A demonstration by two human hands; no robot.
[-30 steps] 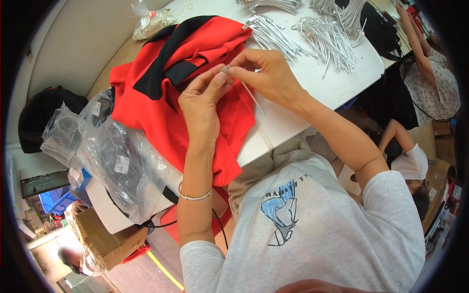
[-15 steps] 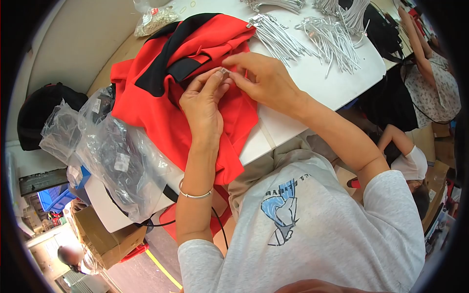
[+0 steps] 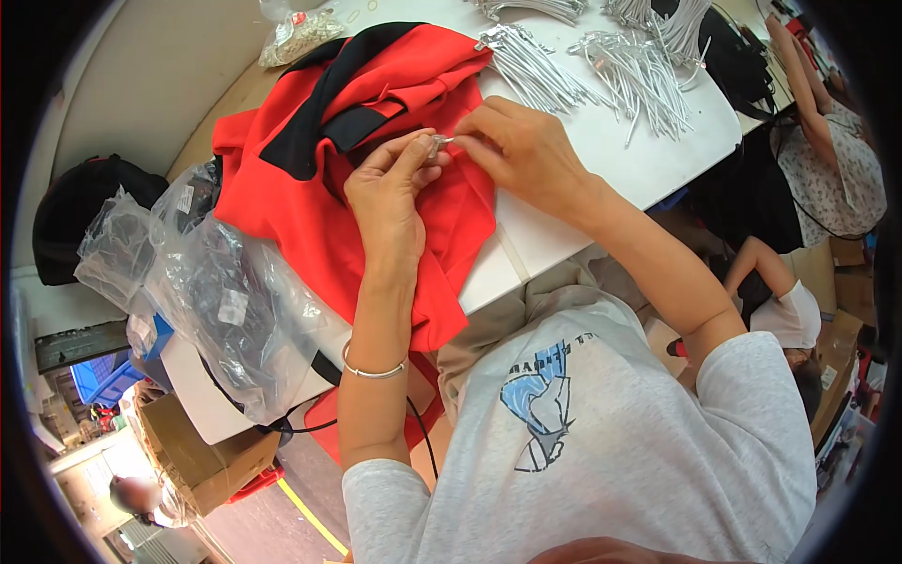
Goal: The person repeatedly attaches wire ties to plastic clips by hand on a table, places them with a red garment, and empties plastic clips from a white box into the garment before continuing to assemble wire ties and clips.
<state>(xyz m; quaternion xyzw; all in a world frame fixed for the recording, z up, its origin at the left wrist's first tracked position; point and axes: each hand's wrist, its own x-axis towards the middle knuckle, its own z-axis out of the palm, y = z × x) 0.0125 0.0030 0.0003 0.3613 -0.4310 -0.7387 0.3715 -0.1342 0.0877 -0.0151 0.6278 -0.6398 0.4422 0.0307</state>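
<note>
My left hand [image 3: 387, 193] is closed, its thumb and fingers pinching a small shiny, clear-looking piece [image 3: 437, 144]. Close by on the right, my right hand [image 3: 526, 150] pinches a thin whitish end that sticks out from this piece. Exactly what the piece is cannot be made out. Both hands are above a red garment [image 3: 310, 221] with black trim [image 3: 324, 103], spread over the white table [image 3: 648, 174].
Bundles of white cables [image 3: 540, 70] lie at the back of the table, with a bag of small pale parts [image 3: 299, 39] at the back left. Clear plastic bags [image 3: 235, 301] cover the left edge. Other people [image 3: 832, 169] sit at right. A cardboard box [image 3: 193, 446] stands below left.
My right hand has shifted slightly right, and its fingertips are a little farther from my left hand's. More of the small piece and its whitish end now shows between them.
</note>
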